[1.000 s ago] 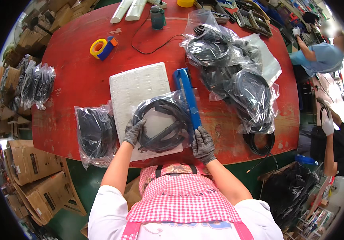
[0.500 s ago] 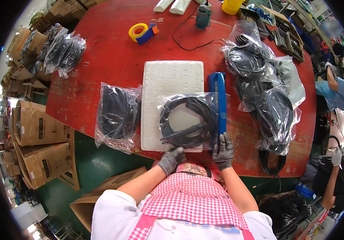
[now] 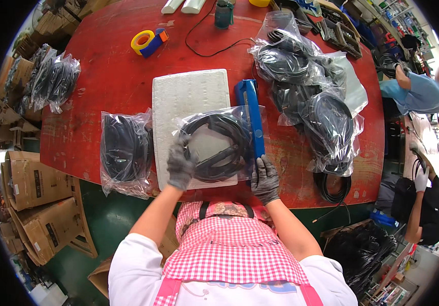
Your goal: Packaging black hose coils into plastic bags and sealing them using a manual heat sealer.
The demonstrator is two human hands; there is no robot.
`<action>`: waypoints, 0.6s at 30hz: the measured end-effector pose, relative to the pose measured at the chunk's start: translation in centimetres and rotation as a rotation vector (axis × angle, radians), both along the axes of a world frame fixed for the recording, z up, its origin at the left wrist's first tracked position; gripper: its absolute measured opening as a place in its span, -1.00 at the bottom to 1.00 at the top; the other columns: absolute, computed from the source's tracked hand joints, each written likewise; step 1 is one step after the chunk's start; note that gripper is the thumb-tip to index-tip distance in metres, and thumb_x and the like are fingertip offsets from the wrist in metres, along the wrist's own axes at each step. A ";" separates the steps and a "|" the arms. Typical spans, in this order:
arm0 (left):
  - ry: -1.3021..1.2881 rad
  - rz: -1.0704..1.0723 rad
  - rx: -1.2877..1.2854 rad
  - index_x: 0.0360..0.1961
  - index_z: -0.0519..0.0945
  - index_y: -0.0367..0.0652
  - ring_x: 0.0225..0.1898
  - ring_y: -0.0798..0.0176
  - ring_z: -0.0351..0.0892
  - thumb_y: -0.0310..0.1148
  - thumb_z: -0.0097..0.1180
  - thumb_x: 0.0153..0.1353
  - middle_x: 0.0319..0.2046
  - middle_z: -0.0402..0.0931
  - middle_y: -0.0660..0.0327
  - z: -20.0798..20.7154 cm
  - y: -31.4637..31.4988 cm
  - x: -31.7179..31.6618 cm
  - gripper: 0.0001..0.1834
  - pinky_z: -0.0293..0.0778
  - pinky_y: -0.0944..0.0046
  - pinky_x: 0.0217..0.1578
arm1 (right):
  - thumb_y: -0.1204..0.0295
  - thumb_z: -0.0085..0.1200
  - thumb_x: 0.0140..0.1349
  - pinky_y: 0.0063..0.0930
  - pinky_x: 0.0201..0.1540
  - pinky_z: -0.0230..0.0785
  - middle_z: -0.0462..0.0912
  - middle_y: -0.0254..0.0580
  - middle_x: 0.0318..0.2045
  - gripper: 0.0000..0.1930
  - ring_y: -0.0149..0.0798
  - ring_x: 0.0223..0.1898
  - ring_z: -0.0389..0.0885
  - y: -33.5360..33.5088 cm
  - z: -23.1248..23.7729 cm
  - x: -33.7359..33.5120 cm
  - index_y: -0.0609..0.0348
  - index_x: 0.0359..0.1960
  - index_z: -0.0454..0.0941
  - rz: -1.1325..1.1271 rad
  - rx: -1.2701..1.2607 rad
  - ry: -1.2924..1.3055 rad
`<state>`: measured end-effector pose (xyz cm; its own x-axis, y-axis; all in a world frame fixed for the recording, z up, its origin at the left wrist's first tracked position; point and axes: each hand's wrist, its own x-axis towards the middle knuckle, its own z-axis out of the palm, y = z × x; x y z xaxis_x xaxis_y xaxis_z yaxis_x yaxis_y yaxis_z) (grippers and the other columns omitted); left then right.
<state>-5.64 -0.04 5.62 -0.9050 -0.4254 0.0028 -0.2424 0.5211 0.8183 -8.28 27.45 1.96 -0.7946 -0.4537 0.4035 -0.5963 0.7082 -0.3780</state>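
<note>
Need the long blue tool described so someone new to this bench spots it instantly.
Start with the red table and find the rectangular white foam board near its front edge. Just right of that board lies the long, narrow blue tool, running roughly front to back. It's a straight blue bar, unlike the bagged black coils to either side.

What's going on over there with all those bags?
A person in grey gloves is working with a clear bag of coiled black stuff on a white board. The left grip is at the bag's left side, blurred, so touching is hard to tell. The right grip is at the near end of a blue bar that crosses the bag's right end. Another bag lies left, and a heap of bags lies right.
</note>
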 end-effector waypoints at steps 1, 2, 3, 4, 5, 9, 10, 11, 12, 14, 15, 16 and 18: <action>0.051 0.003 -0.360 -0.06 0.37 -0.23 -0.08 0.05 0.37 -0.10 0.22 -0.07 -0.19 0.43 0.03 0.4 -1.1 -2.1 -0.40 0.33 0.12 -0.07 | 0.46 -0.09 0.03 -0.14 0.00 0.27 0.36 0.07 0.01 -0.53 0.06 -0.02 0.40 0.1 -0.2 0.0 0.23 0.06 0.29 -0.004 0.007 0.007; -0.021 -0.004 -0.347 -0.02 0.35 -0.22 -0.01 0.03 0.31 -0.07 0.22 -0.09 -0.13 0.39 0.01 -0.5 -2.0 -3.4 -0.35 0.28 0.11 -0.02 | 0.46 -0.09 0.03 -0.14 0.01 0.27 0.36 0.06 0.01 -0.53 0.06 -0.02 0.40 0.1 -0.1 0.0 0.23 0.06 0.29 -0.001 0.012 0.016; -0.095 -0.006 -0.334 0.01 0.34 -0.21 0.06 0.02 0.24 -0.04 0.23 -0.12 -0.08 0.35 -0.01 -2.2 -2.9 -4.3 -0.30 0.23 0.10 0.03 | 0.46 -0.09 0.03 -0.15 0.00 0.27 0.36 0.07 0.01 -0.53 0.07 -0.02 0.40 0.0 0.1 0.0 0.23 0.06 0.29 0.005 0.012 0.025; -0.170 -0.016 -0.320 0.04 0.32 -0.19 0.12 0.00 0.18 -0.01 0.23 -0.14 -0.02 0.31 -0.02 -2.6 -3.2 -5.3 -0.26 0.18 0.09 0.08 | 0.46 -0.09 0.02 -0.16 0.00 0.28 0.36 0.07 0.00 -0.53 0.07 -0.03 0.40 -0.1 0.1 0.0 0.23 0.05 0.30 0.003 0.013 0.031; -0.269 -0.031 -0.295 0.06 0.30 -0.19 0.13 0.00 0.18 0.03 0.24 -0.17 0.01 0.29 -0.03 -3.0 -3.5 -6.0 -0.20 0.19 0.10 0.09 | 0.46 -0.08 0.02 -0.16 0.00 0.28 0.36 0.07 0.00 -0.53 0.08 -0.03 0.40 -0.2 0.2 0.0 0.23 0.05 0.30 0.001 0.015 0.037; -0.531 -0.118 -0.158 0.10 0.27 -0.18 0.11 -0.02 0.23 0.14 0.29 -0.32 0.09 0.21 -0.04 -2.5 -4.5 -8.4 -0.04 0.22 0.10 0.08 | 0.38 -0.03 0.05 -0.22 -0.01 0.29 0.38 0.03 0.00 -0.55 -0.02 -0.03 0.42 -0.4 1.9 0.1 0.23 0.02 0.33 -0.038 -0.115 -0.145; -0.567 -0.134 -0.112 0.09 0.28 -0.19 0.10 -0.02 0.24 0.16 0.31 -0.36 0.10 0.19 -0.03 -2.6 -5.0 -8.7 -0.01 0.23 0.10 0.07 | 0.34 -0.02 0.07 -0.24 -0.02 0.30 0.39 0.00 -0.01 -0.57 -0.06 -0.03 0.43 -0.4 2.7 0.2 0.22 0.00 0.35 -0.045 -0.208 -0.246; -0.505 -0.112 -0.171 0.04 0.33 -0.24 -0.04 0.01 0.40 0.15 0.36 -0.44 -0.01 0.33 -0.04 -3.6 -5.2 -9.2 0.00 0.34 0.12 -0.03 | 0.31 0.00 0.08 -0.26 -0.02 0.31 0.41 -0.02 -0.02 -0.58 -0.10 -0.03 0.43 -0.3 3.6 0.2 0.22 -0.02 0.37 -0.051 -0.301 -0.347; -0.550 -0.121 -0.051 0.01 0.35 -0.26 -0.10 0.04 0.44 0.13 0.37 -0.44 -0.07 0.37 -0.03 -3.3 -5.5 -9.2 -0.02 0.37 0.14 -0.07 | 0.27 0.00 0.08 -0.29 -0.03 0.32 0.44 -0.06 -0.05 -0.60 -0.15 -0.05 0.45 -0.3 5.0 0.0 0.21 -0.06 0.39 -0.168 -0.727 -0.614; -0.628 -0.140 0.184 -0.05 0.39 -0.30 -0.22 0.08 0.50 0.09 0.39 -0.46 -0.19 0.47 -0.02 -1.8 -6.1 -9.3 -0.06 0.41 0.17 -0.14 | 0.19 0.02 0.09 -0.33 -0.05 0.33 0.49 -0.14 -0.10 -0.62 -0.23 -0.09 0.48 0.4 7.4 -1.0 0.18 -0.14 0.44 -0.420 -1.588 -1.123; -0.607 -0.118 0.192 -0.11 0.44 -0.33 -0.38 0.15 0.52 0.04 0.40 -0.41 -0.35 0.53 0.03 -2.0 -6.3 -9.0 -0.15 0.45 0.24 -0.28 | 0.13 -0.02 0.13 -0.34 -0.11 0.37 0.56 -0.24 -0.23 -0.67 -0.26 -0.19 0.52 1.2 7.0 -0.5 0.14 -0.25 0.49 -0.469 -1.826 -1.104; -0.607 -0.158 0.202 -0.11 0.44 -0.32 -0.38 0.15 0.52 0.02 0.39 -0.39 -0.35 0.53 0.03 -1.9 -6.2 -8.9 -0.17 0.44 0.25 -0.29 | 0.13 -0.02 0.13 -0.31 -0.14 0.39 0.56 -0.21 -0.24 -0.67 -0.24 -0.20 0.52 2.5 4.8 0.8 0.13 -0.26 0.49 -0.443 -1.806 -1.271; -0.612 -0.226 0.216 -0.11 0.45 -0.30 -0.39 0.17 0.52 0.00 0.38 -0.35 -0.35 0.53 0.04 -1.6 -6.3 -7.9 -0.22 0.43 0.27 -0.32 | 0.11 -0.02 0.13 -0.26 -0.20 0.44 0.57 -0.17 -0.26 -0.67 -0.20 -0.24 0.54 4.5 -0.3 4.3 0.12 -0.27 0.51 -0.380 -1.741 -1.620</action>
